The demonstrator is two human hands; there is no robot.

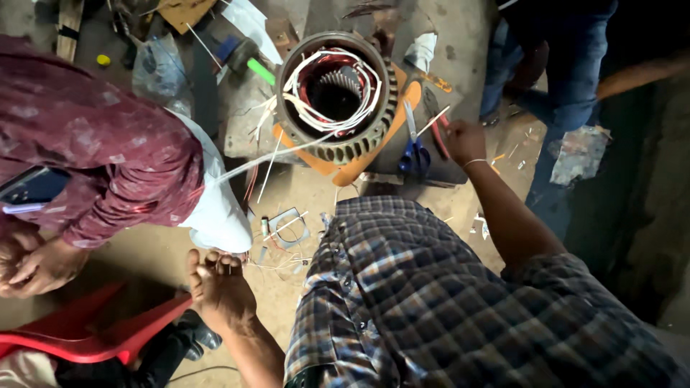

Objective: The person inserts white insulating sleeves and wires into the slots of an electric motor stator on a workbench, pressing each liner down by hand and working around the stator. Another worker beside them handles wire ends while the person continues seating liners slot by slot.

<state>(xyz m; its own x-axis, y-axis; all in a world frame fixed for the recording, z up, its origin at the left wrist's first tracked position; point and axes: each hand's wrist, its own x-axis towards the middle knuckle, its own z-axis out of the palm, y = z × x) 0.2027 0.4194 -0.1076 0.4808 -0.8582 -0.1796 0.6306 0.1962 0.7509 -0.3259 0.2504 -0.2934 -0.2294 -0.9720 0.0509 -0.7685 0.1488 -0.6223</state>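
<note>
Squatting low over a dusty concrete floor (165, 251), plaid shirt filling the lower frame.

Largest in reach: a motor stator (338, 97), standing on end just beyond the right hand. Round grey metal shell, ribbed with fins about the outer wall, open mouth facing up. Inside, copper-red windings ringing a dark bore, with white sleeved leads (316, 108) looped over them and trailing off the rim toward the left. Seated on an orange board (345, 169) that juts out beneath it on the near side.

Left, a co-worker's maroon patterned sleeve (93, 144) bending in, with a white cloth (215, 208) hanging below it and that person's hand (36, 266) resting apart at the frame edge. Under it, a red plastic chair (86, 338).

Left hand (215, 287) planted on the floor, fingers together and pressed down, gripping nothing, well apart from the stator.

Right hand (463, 140) stretched forward at the end of a bare arm, a thin band on the wrist, fingers curled shut about a red-handled tool (440, 133). Slim, dark at the head, red along the grips, lying slantwise just right of the stator; working end too small to make out.

Just beside it, blue-handled scissors (413, 154) on the board's edge, blades pointing away.

Smallest: snipped white sleeving and wire scraps (287, 230) scattered on the floor near the knees.
</note>
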